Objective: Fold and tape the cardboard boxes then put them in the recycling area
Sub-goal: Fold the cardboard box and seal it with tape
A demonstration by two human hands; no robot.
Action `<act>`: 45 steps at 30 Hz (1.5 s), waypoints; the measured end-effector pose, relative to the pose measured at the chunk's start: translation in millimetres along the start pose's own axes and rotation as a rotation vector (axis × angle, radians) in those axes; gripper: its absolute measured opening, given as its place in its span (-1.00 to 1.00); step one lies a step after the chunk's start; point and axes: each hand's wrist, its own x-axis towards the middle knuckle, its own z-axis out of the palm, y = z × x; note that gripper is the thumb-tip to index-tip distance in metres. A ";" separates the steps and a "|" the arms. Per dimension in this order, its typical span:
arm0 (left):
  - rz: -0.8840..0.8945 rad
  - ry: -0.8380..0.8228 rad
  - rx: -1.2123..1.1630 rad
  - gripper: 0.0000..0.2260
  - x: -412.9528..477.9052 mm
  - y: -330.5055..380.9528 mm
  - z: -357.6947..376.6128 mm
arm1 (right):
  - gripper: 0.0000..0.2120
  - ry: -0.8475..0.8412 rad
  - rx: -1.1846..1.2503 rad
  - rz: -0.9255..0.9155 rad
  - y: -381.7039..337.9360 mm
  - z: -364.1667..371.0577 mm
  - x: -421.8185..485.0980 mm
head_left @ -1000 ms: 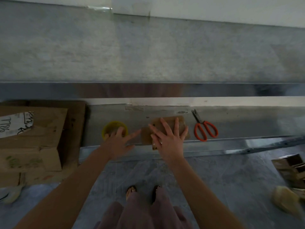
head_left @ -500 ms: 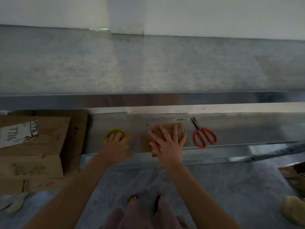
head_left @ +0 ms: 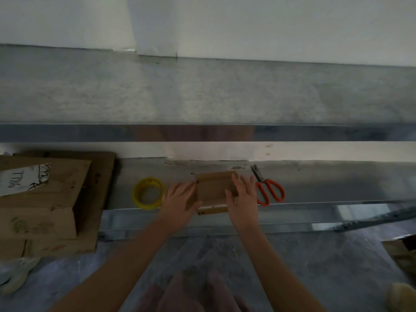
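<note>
— How far along does the job look?

— Early to middle, I'd say. A small cardboard box lies on the metal ledge, low in front of the person, and both hands are on it. That looks like the folding step, not the taping.

— What are the hands doing exactly?

— The left hand lies on the box's left side, fingers spread and nearly straight, thumb at the front corner. The right hand brackets the right side, fingers laid along that edge, thumb on top. Neither is clenched and neither holds a tool; they press the box between them.

— Is it taped?

— In this dim light I can't make out any tape strip on it. The yellow tape roll sits just beside the left hand, untouched, and the orange scissors lie just beside the right hand, also untouched. So taping appears to be ahead.

— Anything finished?

— A stack of flattened cardboard rests at the left end of the ledge, well apart from the small box. I'd guess those are done, or that spot is the collection point, but I can't tell whether they're taped.

— So what's left?

— Pressing this box flat, taping it, and carrying it over to the recycling area. More cardboard shows at the far right edge, possibly waiting its turn.
</note>
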 end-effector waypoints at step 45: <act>0.069 0.228 -0.487 -0.31 -7.5 25.3 17.7 | -0.54 -0.335 0.571 0.076 21.8 -5.8 -14.2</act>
